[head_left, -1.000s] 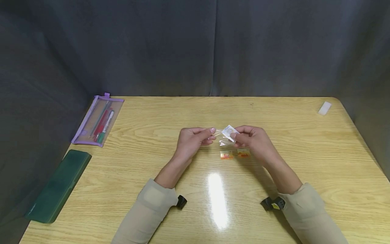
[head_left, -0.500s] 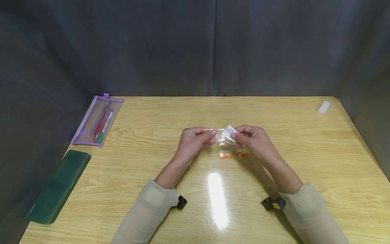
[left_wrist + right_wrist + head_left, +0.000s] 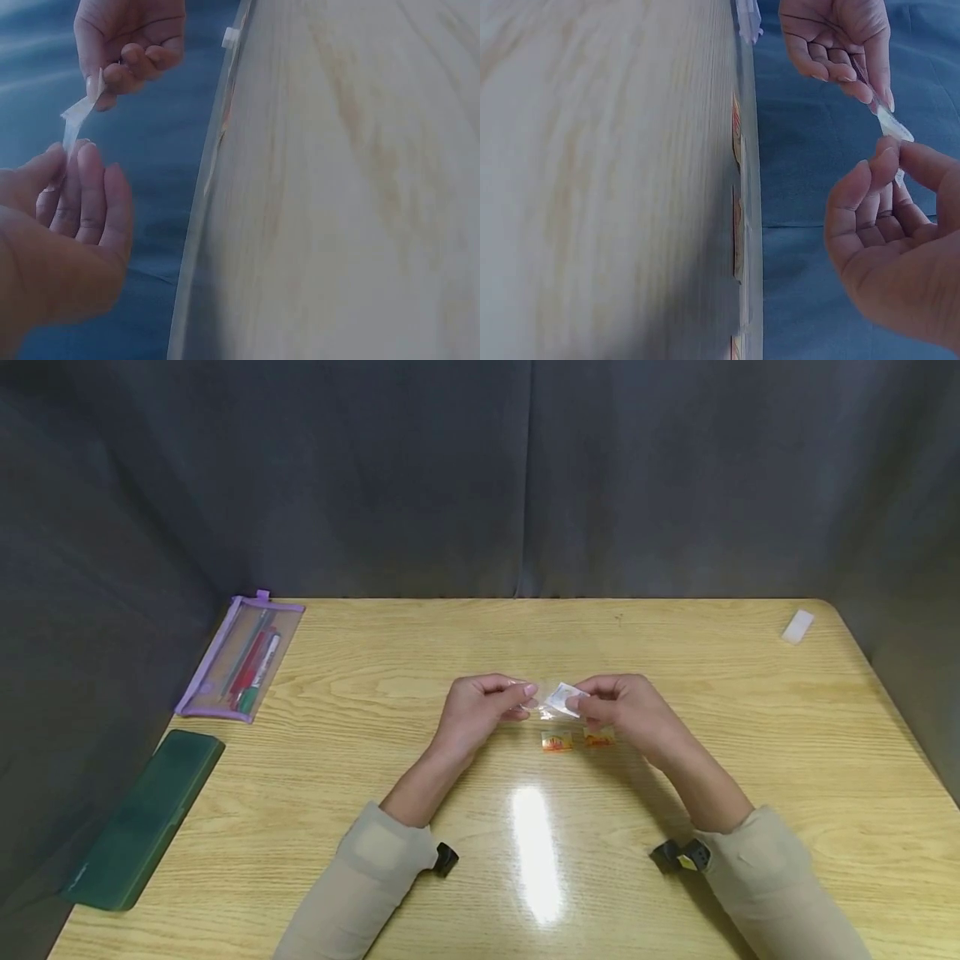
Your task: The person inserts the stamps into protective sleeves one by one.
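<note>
Both hands are held close together over the middle of the table. My left hand (image 3: pixel 476 708) pinches one end of a crinkled clear plastic bag (image 3: pixel 546 713) between thumb and fingers. In my right hand (image 3: pixel 630 710) a small white printed packet (image 3: pixel 561 698) is pinched at its right corner; it lies against or partly inside the clear plastic, and I cannot tell which. The left wrist view shows the white packet (image 3: pixel 82 109) spanning the gap between the two hands. Just below the hands, two small orange-and-yellow packets (image 3: pixel 557 742) lie side by side on the table.
At the far left lies a purple-edged mesh pouch (image 3: pixel 197 672) with pens inside. A dark green pencil case (image 3: pixel 146 818) is in front of it. A white eraser-like block (image 3: pixel 798 626) sits near the back right corner of the wooden table (image 3: pixel 750 735). Dark curtains (image 3: pixel 375 485) surround it.
The white packet has tipped and dropped slightly, along with my right fingers. The clear plastic by my left fingers has shifted and bunched. My left hand has edged a little to the right.
</note>
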{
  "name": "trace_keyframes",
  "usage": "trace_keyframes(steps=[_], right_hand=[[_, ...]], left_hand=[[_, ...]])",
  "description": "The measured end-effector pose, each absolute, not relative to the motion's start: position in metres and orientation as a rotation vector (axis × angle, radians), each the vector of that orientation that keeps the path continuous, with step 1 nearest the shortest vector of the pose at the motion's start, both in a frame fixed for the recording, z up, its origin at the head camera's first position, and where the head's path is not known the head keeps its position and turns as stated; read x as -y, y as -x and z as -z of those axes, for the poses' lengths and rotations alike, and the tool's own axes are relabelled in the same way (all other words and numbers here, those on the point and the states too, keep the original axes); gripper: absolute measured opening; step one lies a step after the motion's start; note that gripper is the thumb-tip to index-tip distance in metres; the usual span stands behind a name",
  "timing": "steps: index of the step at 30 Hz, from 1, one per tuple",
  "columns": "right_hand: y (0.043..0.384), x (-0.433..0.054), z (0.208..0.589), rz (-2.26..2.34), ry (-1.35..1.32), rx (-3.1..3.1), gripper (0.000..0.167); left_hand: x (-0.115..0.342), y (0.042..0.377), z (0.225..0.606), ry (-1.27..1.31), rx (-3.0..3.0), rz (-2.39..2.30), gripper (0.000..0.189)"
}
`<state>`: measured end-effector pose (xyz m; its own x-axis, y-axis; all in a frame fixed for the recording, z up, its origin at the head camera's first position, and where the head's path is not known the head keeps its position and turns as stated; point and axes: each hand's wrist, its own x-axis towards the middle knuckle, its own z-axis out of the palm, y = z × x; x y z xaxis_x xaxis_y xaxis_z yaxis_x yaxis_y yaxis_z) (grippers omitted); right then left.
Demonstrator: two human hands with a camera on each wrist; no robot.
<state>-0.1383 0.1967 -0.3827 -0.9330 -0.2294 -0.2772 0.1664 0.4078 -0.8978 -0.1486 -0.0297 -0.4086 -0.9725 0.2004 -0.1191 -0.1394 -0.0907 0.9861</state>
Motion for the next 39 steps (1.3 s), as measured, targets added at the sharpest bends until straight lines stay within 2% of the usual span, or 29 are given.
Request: trace_keyframes(steps=[15, 20, 39], right_hand=[[0.1371, -0.1957, 0.3851, 1.628, 0.079, -2.262, 0.03], [0.1366, -0.195, 0.3848, 1.588, 0.08, -2.302, 0.028], [0.1413, -0.201, 0.3801, 1.444, 0.21, -2.328, 0.029]], left_hand=[[0.0294, 0.1454, 0.4044, -0.079, -1.922, -2.07, 0.023], [0.0295, 0.1445, 0.4042, -0.02, -1.972, -2.085, 0.018], [0.0255, 0.1437, 0.4038, -0.013, -2.006, -2.099, 0.019]])
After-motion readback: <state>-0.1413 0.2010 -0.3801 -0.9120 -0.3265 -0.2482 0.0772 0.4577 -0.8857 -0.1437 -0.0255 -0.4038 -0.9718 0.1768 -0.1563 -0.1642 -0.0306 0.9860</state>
